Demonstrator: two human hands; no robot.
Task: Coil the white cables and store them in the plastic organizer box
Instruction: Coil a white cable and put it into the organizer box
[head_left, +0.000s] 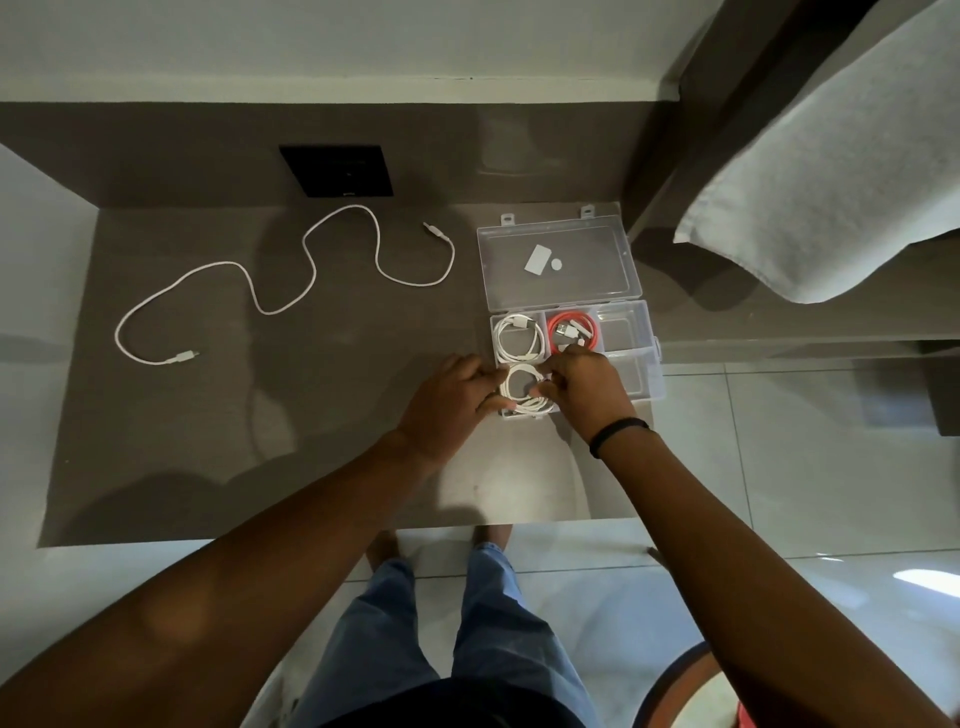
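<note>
A clear plastic organizer box (636, 332) lies open on the grey desk, its lid (558, 260) folded back. My left hand (447, 397) and my right hand (582, 387) both pinch a coiled white cable (522, 392) in the near-left compartment. Behind it, another coiled white cable (517, 338) fills the far-left compartment. A coiled red cable (571, 330) sits in the middle far compartment. One long white cable (280, 275) lies uncoiled in loose waves across the left of the desk.
A black square plate (337, 170) is set in the desk's back panel. A white towel (831, 171) hangs at the upper right. The desk's front edge (311, 535) runs just above my legs, with tiled floor to the right.
</note>
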